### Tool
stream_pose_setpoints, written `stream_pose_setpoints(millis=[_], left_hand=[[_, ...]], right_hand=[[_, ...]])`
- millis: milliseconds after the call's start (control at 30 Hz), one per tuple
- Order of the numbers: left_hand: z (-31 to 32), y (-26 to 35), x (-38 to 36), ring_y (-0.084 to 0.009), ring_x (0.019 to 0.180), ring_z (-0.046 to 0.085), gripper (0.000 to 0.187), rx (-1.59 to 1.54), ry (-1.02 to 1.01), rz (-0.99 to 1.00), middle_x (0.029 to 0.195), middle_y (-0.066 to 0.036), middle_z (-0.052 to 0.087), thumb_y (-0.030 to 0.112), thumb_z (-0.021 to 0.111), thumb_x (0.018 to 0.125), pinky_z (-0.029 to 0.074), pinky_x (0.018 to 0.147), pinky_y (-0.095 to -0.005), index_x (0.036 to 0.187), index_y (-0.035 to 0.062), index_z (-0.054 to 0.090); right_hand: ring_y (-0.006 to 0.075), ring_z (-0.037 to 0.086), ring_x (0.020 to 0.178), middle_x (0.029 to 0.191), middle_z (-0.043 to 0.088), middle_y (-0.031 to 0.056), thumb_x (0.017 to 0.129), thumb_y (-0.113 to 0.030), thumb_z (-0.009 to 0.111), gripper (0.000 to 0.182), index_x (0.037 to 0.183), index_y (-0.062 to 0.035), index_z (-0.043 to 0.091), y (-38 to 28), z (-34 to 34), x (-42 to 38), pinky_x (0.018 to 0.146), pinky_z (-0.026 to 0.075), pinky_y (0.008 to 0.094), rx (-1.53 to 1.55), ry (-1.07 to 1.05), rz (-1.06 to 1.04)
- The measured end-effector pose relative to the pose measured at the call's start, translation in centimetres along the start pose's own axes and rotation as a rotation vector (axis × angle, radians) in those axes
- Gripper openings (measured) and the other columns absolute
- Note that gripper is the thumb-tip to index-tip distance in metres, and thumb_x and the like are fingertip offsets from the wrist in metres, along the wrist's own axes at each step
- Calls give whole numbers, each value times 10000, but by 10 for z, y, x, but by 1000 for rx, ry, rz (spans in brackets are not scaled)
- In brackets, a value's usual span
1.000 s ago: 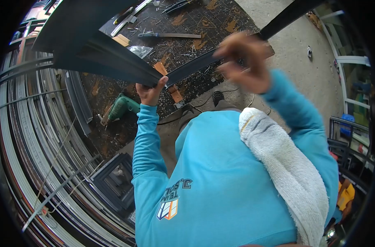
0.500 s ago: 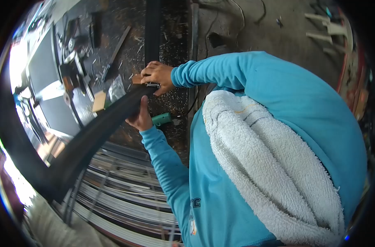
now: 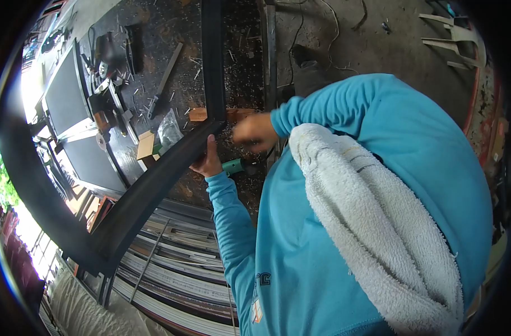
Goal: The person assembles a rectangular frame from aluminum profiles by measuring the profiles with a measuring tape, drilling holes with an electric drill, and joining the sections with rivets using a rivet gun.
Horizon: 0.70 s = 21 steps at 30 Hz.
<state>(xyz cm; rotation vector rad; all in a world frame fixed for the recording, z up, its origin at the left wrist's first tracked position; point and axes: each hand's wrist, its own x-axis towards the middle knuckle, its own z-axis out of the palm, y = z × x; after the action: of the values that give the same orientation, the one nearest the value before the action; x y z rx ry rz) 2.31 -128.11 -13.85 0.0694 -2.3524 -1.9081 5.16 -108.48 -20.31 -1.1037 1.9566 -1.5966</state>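
Observation:
A large dark frame (image 3: 149, 173) with a smooth finish lies across the workbench, its near corner (image 3: 216, 124) over a reddish wood block (image 3: 198, 114). My left hand (image 3: 208, 161) grips the near bar from below by that corner, thumb upright against its side. Just off the corner, to the right, my right hand (image 3: 255, 133) is smeared by motion, so its fingers do not show clearly. A green tool handle (image 3: 233, 166) lies on the bench beside my left hand.
Metal shavings dot the dark workbench (image 3: 166, 25). On it lie a long flat tool (image 3: 166, 78), a clear plastic bag (image 3: 169, 130) and a small cardboard box (image 3: 147, 145). Long metal profiles (image 3: 177, 269) are stacked below. A white chair (image 3: 457, 39) stands across the floor.
My right hand has come off the frame's corner and moved right, baring the joint. My left hand keeps its hold on the bar. The whole view has shifted slightly.

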Motion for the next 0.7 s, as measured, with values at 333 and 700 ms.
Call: stream_pose_setpoints(millis=[333, 700], left_hand=[[-3, 6, 3, -196, 932, 641, 414, 131, -77, -32, 1047, -128, 671, -34, 825, 700, 530, 867, -341, 1061, -30, 622], [2, -17, 8, -167, 914, 643, 415, 232, -215, -240, 1001, -78, 697, 113, 892, 663, 508, 868, -323, 1005, -15, 696]], right_hand=[[314, 459, 1251, 1303, 508, 200, 756, -344, 687, 555, 1229, -63, 612, -4, 156, 131, 1043, 385, 426, -244, -47, 441], [298, 547, 1179, 1268, 584, 180, 728, -369, 731, 632, 1266, -73, 580, -8, 130, 123, 1016, 419, 421, -110, -256, 185]])
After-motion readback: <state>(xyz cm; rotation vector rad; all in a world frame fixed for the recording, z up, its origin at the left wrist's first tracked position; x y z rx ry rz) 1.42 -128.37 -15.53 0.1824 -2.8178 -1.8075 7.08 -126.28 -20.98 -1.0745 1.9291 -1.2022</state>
